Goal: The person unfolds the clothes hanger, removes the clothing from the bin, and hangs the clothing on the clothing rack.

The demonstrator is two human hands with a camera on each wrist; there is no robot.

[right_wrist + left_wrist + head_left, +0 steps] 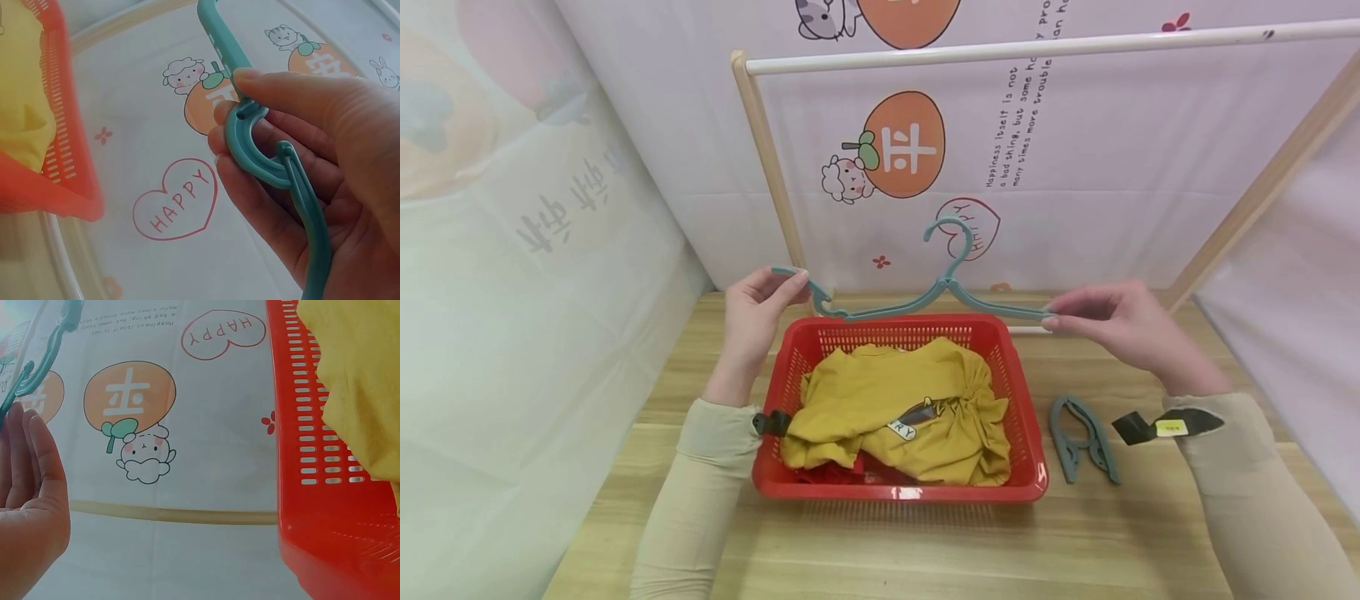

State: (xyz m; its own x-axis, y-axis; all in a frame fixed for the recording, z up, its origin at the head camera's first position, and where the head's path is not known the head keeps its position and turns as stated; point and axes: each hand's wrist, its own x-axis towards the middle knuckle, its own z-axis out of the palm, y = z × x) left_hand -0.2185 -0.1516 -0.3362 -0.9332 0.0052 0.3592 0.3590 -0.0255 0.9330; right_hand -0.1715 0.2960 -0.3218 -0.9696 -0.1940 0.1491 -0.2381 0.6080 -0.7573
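A teal folding hanger [895, 312] is spread out above the far rim of a red basket [904, 493], its hook pointing up. My left hand [751, 321] pinches its left end between thumb and fingers. The right end is held by my right hand [1123, 327]. Up close in the right wrist view, the thumb presses on the teal hanger [234, 47] and the fingers lie behind its curved notch. Only part of the hanger [49, 359] shows in the left wrist view, above the fingers. Inside the basket lies a yellow garment [880, 392] with a printed patch.
A folded teal hanger [1063, 450] lies on the wooden table [970, 558], right of the basket. Behind stands a rack with a white rail [1000, 52] and wooden posts [769, 158]. Some red cloth [835, 473] shows under the yellow garment. Printed white sheeting hangs around the table.
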